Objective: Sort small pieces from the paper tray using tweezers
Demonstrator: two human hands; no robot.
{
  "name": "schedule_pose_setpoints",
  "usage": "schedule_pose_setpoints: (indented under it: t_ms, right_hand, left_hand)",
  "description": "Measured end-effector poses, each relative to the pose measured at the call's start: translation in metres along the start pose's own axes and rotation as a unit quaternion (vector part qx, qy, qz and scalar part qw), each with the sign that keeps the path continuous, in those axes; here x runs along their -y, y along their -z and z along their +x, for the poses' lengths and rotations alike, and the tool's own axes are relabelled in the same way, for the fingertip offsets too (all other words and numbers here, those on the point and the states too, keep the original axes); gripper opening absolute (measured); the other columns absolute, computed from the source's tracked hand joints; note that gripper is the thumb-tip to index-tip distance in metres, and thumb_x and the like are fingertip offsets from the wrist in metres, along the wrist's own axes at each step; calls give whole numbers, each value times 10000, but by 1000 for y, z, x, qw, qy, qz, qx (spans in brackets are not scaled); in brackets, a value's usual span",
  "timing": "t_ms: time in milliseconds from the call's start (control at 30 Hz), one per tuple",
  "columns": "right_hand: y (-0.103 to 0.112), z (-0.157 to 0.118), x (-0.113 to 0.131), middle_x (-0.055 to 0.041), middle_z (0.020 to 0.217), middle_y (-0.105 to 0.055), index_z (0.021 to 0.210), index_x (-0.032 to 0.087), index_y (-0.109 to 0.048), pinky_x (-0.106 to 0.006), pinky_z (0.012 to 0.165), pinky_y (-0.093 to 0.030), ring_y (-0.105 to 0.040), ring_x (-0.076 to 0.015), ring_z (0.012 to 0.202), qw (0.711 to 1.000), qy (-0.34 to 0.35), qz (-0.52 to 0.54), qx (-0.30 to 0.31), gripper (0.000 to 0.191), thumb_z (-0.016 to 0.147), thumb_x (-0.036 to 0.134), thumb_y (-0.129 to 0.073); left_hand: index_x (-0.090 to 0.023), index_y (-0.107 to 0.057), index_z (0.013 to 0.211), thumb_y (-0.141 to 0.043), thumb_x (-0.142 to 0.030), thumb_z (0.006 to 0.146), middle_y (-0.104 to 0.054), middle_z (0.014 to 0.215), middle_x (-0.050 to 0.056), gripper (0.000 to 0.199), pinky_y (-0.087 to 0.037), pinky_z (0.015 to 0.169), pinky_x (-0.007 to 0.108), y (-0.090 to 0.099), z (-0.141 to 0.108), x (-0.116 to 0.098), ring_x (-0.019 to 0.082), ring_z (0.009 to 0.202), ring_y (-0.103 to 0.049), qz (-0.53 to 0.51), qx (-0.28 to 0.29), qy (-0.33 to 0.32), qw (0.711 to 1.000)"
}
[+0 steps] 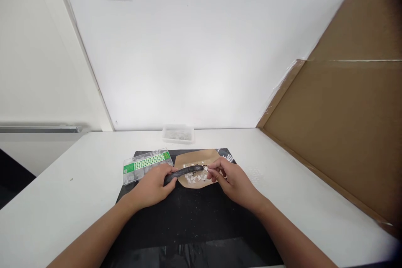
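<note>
My left hand [158,184] is closed around the near end of a black, curved, stick-like piece [190,169], which slants up to the right. At its far tip, my right hand [224,176] has thumb and fingers pinched together; what they hold, if anything, is too small to make out. Beneath the black piece lies a brown paper sheet [196,182] scattered with small white flakes [191,179]. A clear flat case with a green-and-white label [149,161] sits just beyond my left hand.
A black mat [194,217] covers part of the white table [56,201]. Small white squares [230,158] lie at its far right corner. Near the wall stands a translucent tray [178,135] with pale contents. A large cardboard panel [345,109] borders the right side.
</note>
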State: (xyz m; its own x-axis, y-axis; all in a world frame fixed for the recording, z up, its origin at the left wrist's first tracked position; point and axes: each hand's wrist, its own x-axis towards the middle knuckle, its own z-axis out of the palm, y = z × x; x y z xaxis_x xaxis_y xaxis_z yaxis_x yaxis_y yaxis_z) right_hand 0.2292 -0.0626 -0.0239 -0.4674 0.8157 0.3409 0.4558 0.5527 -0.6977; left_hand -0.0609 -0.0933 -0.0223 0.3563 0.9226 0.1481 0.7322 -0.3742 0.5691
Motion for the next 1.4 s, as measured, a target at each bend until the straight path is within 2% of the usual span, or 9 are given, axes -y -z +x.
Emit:
schedule_pose_setpoints:
  t_ms: [167, 333, 533, 700, 833, 1033, 1200, 1400]
  right_hand:
    - [-4, -1, 1, -19, 874, -730, 957, 243, -599, -333, 725, -511, -688, -185, 778, 1000, -2, -16, -4, 199, 1067, 366, -487]
    - [-13, 0, 8, -14, 872, -723, 978, 244, -597, -341, 731, -504, -683, -195, 793, 999, 3, -28, -19, 141, 1050, 327, -508]
    - [-23, 2, 7, -29, 897, -708, 1011, 235, -609, -338, 716, -496, -664, -201, 789, 996, 20, -44, -80, 122, 1038, 332, -540]
    - [-29, 2, 0, -41, 898, -693, 962, 227, -588, -341, 708, -486, -659, -204, 790, 985, 27, -79, -150, 160, 1047, 342, -515]
    - [-31, 2, -3, -35, 853, -677, 954, 224, -574, -342, 687, -473, -653, -203, 759, 976, 19, -110, -187, 169, 1054, 333, -491]
    - [-32, 3, 2, -30, 841, -704, 924, 229, -572, -366, 762, -455, -660, -216, 797, 966, 59, -139, -211, 149, 1048, 278, -505]
    - [-35, 1, 10, -17, 793, -686, 887, 224, -549, -375, 770, -422, -639, -205, 725, 962, 92, -174, -188, 164, 1042, 244, -499]
    - [-33, 2, 11, 2, 773, -681, 881, 229, -529, -371, 770, -399, -637, -196, 698, 958, 50, -173, -225, 147, 1026, 212, -507]
  left_hand:
    - [-228, -659, 1062, -477, -371, 994, -720, 1050, 68, 242, -495, 823, 394, -5, 1, -3, 261, 945, -649, -20, 2, 40, 999]
    - [-211, -597, 1022, -378, -475, 1054, -680, 1021, 78, 345, -457, 829, 399, -12, 1, -3, 269, 933, -615, 1, 1, 37, 999]
    - [-214, -550, 921, -363, -467, 1074, -624, 911, 25, 350, -422, 787, 344, -7, 0, -12, 217, 852, -580, -47, -29, 13, 998]
    - [-204, -602, 804, -349, -434, 1093, -620, 799, -15, 448, -407, 794, 290, -6, -3, -26, 163, 783, -581, -143, -2, -38, 989]
    - [-197, -628, 765, -371, -444, 1090, -614, 784, -21, 483, -400, 789, 266, -12, -5, -35, 149, 774, -573, -180, 6, -33, 983]
    - [-192, -621, 743, -359, -458, 1092, -620, 760, -18, 511, -387, 744, 259, -20, -6, -38, 144, 737, -556, -200, -24, -22, 979]
    - [-191, -628, 722, -368, -480, 1086, -587, 702, -18, 533, -376, 701, 255, -23, -6, -40, 135, 672, -509, -201, -51, -11, 978]
    - [-192, -615, 731, -371, -493, 1081, -536, 663, -25, 522, -363, 632, 246, -25, -9, -41, 119, 600, -461, -210, -47, 1, 977]
